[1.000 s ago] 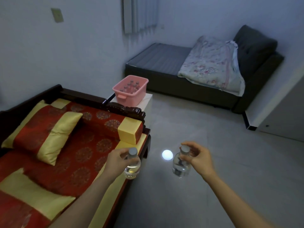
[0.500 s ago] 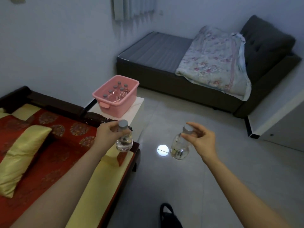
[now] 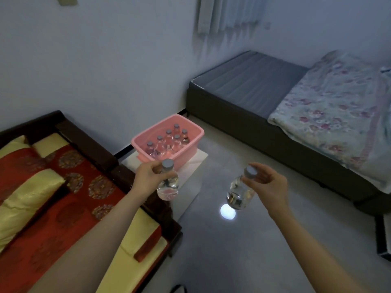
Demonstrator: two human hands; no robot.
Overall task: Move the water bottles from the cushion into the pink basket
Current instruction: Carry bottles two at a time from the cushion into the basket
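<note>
My left hand (image 3: 148, 176) grips a small clear water bottle (image 3: 168, 186) by its neck, just under the grey cap. My right hand (image 3: 267, 181) holds a second clear bottle (image 3: 239, 193) the same way, tilted slightly, above the floor. The pink basket (image 3: 190, 144) stands ahead on a low white stand (image 3: 196, 163), beyond the left hand, with several grey-capped bottles upright inside. Both held bottles hang in the air short of the basket.
A dark wooden bench with a red and gold cushion (image 3: 53, 208) fills the left. A dark daybed (image 3: 264, 132) with a flowered quilt (image 3: 334, 115) runs along the right. Grey floor (image 3: 232, 250) with a bright light spot lies between.
The view has closed in on the basket. Both hands have carried their bottles forward and up, away from the cushion; the left one now hangs just before the basket.
</note>
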